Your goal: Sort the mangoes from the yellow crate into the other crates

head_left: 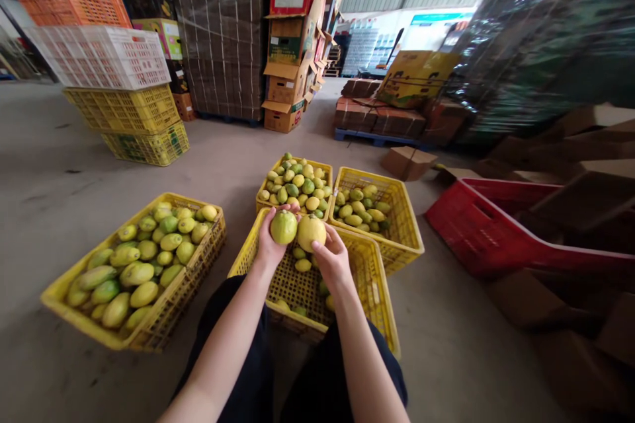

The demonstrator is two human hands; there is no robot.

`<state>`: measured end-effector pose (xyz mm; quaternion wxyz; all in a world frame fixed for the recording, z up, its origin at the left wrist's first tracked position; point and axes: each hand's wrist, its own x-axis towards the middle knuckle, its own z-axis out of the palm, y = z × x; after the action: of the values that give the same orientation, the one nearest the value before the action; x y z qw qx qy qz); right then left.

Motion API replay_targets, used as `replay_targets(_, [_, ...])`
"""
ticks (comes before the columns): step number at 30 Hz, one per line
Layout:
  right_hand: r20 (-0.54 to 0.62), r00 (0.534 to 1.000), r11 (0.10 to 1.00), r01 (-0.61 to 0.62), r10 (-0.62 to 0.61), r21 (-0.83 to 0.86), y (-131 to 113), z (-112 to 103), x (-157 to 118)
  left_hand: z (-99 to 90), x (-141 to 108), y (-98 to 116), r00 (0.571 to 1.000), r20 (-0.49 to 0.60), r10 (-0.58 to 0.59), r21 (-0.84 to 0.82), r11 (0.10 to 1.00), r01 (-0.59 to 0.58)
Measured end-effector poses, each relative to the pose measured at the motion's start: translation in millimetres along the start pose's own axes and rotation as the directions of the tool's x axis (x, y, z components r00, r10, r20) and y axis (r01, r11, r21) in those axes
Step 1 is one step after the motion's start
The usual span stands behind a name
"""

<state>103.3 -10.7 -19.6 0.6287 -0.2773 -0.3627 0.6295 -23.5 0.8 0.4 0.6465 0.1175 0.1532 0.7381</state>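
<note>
My left hand [269,242] holds a greenish-yellow lemon [284,227] resting on its palm and fingers. Beside it, a paler yellow lemon [311,232] is gripped between the thumb and fingers of my right hand [333,258]. Both fruits are held side by side above a yellow crate [370,268] between my knees, which has a few lemons on its perforated bottom. Just beyond the hands stands a crate full of yellow and green lemons [297,186]. To its right, another yellow crate [404,225] is partly filled.
At left, a yellow crate [218,228] is heaped with lemons. Stacked crates [112,56] stand behind it. On the right lie a red crate [461,228] and cardboard boxes [526,297]. Farther back are stacked cartons [285,49] and a loaded blue pallet [364,137].
</note>
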Motion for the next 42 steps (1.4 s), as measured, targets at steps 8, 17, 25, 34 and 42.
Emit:
replay_targets(8, [0.211,0.974,0.997,-0.08,0.077,0.007,-0.2,-6.3,-1.7,-3.2,-3.8,13.4,0.987,0.158,-0.023,0.094,0.996,0.009])
replay_targets(17, [0.052,0.977,0.976,-0.21,0.207,0.055,-0.3,-1.4,-0.4,-2.1,3.1,2.0,0.995,-0.005,-0.095,0.043,0.995,0.095])
replay_targets(25, [-0.105,0.974,0.974,-0.188,0.201,0.124,4.7,-8.0,9.7,-2.6,1.4,-9.1,0.975,-0.025,-0.22,-0.007,0.975,0.22])
replay_targets(34, [-0.055,0.988,0.986,-0.142,0.147,0.085,-4.5,-6.3,2.7,-0.8,4.9,-11.4,0.987,-0.109,-0.115,0.131,0.983,0.129])
replay_targets(42, [-0.032,0.972,0.945,-0.22,0.234,0.241,-12.0,-8.9,1.2,-1.1,8.7,-4.5,0.962,-0.209,-0.174,0.241,0.944,0.224])
